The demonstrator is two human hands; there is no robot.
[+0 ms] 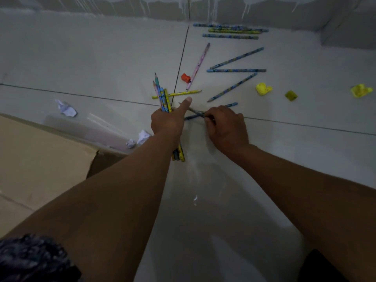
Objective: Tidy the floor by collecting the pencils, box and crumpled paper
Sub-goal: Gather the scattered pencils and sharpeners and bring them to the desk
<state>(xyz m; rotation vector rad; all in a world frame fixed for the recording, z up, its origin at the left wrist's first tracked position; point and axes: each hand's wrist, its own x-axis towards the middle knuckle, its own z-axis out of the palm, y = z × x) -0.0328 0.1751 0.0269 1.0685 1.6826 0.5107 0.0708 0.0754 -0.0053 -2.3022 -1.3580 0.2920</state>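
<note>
Crouching over the tiled floor (101, 64). Left hand (168, 121) clenches a bundle of pencils (163, 96), forefinger straight. Right hand (225, 127) pinches a blue pencil (231, 104) lying on the tile; its long axis runs left-low to right-high under the fingers. Loose pencils (237, 70) lie beyond, nearer the right hand. Crumpled paper (66, 108) and cardboard box (40, 155) sit left.

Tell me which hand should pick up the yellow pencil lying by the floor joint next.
Probably the right hand, once it lifts the blue pencil its fingers pinch. The left hand already has a bundle of pencils in its grip, only the forefinger free. The yellow pencil lies just beyond both.
</note>
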